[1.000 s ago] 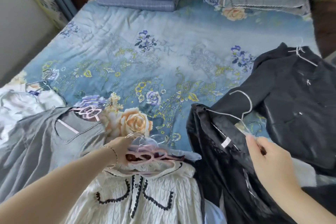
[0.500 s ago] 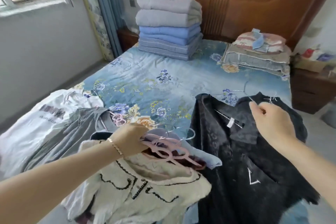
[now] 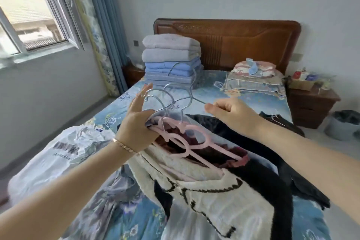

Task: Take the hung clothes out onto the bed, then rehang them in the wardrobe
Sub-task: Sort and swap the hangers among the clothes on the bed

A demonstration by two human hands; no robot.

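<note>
Head view: the left hand (image 3: 137, 122) grips a bundle of pink hangers (image 3: 195, 128), at least two, by their necks, with the forefinger straight up. One white knit cardigan (image 3: 214, 202) hangs from them toward 6 o'clock. The right hand (image 3: 231, 111) pinches one wire hanger (image 3: 194, 79) at 12 o'clock, above a black garment (image 3: 268, 171) on the bed (image 3: 212, 82). One white T-shirt (image 3: 68, 146) lies at the bed's 8 o'clock edge, with bare floor (image 3: 95, 105) beyond.

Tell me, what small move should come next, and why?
Probably slide the wire hanger pinched by the right hand into the left hand: its fingers are spread beside the other hooks while it grips the pink hangers.
</note>
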